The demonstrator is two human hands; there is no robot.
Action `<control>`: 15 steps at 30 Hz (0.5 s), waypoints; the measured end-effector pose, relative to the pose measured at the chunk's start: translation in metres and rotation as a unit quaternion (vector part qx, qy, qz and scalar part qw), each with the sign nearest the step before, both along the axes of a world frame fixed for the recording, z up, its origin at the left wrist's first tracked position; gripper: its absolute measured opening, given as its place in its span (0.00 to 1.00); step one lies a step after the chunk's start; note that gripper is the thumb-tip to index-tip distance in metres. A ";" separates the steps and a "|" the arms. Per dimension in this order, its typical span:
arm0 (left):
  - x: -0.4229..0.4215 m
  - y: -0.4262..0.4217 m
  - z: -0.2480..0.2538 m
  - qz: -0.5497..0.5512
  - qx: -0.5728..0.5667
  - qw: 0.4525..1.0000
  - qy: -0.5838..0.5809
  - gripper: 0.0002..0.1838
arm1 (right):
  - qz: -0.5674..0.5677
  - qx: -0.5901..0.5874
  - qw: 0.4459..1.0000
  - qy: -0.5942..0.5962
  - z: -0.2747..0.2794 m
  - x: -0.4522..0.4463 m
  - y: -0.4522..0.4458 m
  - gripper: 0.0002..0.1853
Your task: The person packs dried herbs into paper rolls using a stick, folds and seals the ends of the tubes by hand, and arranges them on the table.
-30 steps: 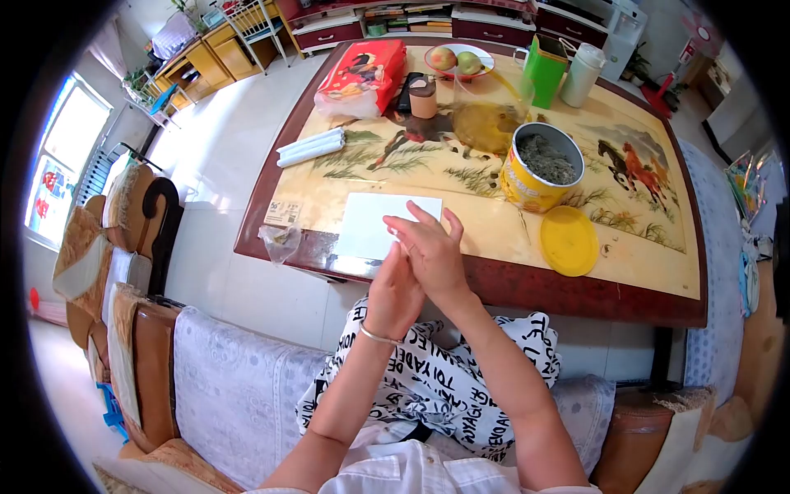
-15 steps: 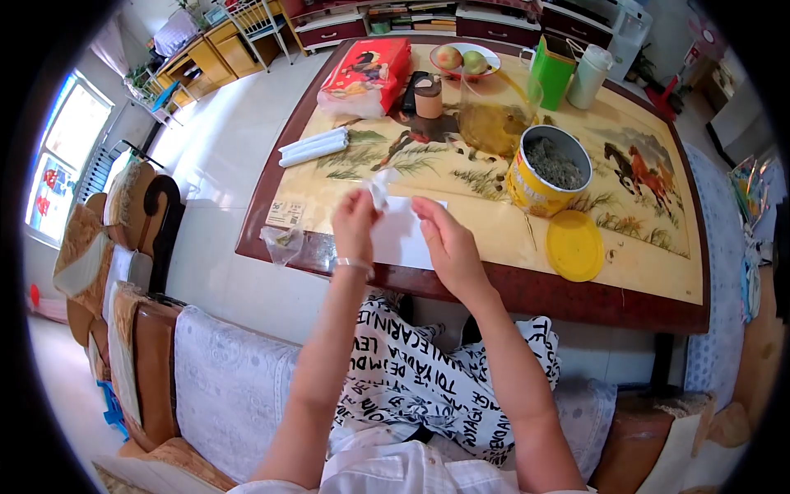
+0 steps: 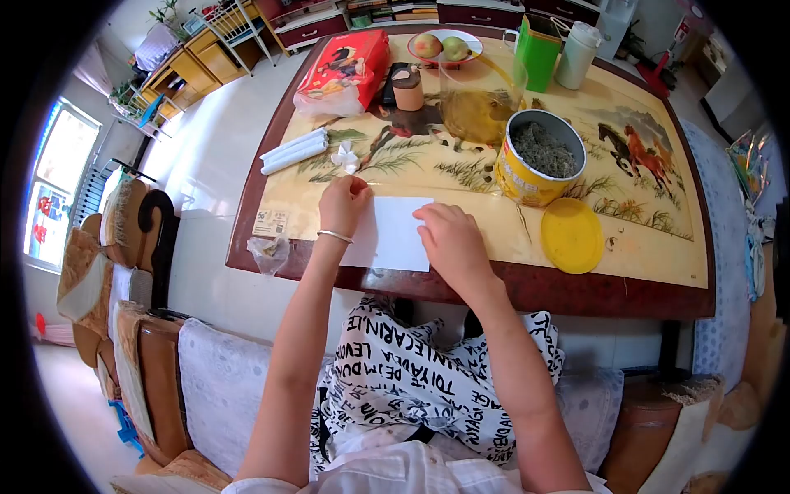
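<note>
A white sheet of paper lies near the table's front edge, between my hands. My left hand is at its upper left corner, fingers curled together, with nothing visible in them. Just beyond those fingertips sits a small crumpled white piece, apart from the hand. My right hand rests over the sheet's right edge, fingers bent and thumb apart from them. Left of the crumpled piece lie several white rolled sticks. To the right stands a yellow tin holding grey-green dried shreds, its yellow lid lying in front.
A small clear plastic bag lies at the front left edge. Farther back are a red package, a brown-capped jar, a clear container, a fruit plate, a green box and a white bottle.
The crumpled white piece has left my left hand and now lies on the table near the rolled sticks. My right hand has come down onto the paper's right edge. The view has shifted slightly.
</note>
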State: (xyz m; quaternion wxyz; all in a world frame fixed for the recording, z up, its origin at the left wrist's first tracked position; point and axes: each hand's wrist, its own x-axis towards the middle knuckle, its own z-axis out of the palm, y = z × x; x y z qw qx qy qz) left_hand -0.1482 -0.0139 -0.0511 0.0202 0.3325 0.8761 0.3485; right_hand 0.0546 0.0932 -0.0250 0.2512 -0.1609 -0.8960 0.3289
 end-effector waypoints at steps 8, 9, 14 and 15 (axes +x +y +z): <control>0.009 -0.004 0.004 -0.033 0.030 0.998 0.044 0.06 | 0.049 0.134 0.987 -0.068 -0.012 0.003 -0.009 0.08; 0.018 -0.012 0.008 -0.037 0.062 0.997 -0.014 0.06 | 0.049 0.134 0.984 -0.104 -0.006 0.005 -0.007 0.07; 0.064 -0.041 0.020 -0.113 -0.012 0.993 -0.020 0.06 | 0.038 0.109 0.982 -0.147 0.001 0.010 0.001 0.05; 0.067 -0.046 0.015 -0.135 -0.043 0.990 -0.012 0.06 | 0.036 0.103 0.984 -0.143 0.000 0.010 0.001 0.05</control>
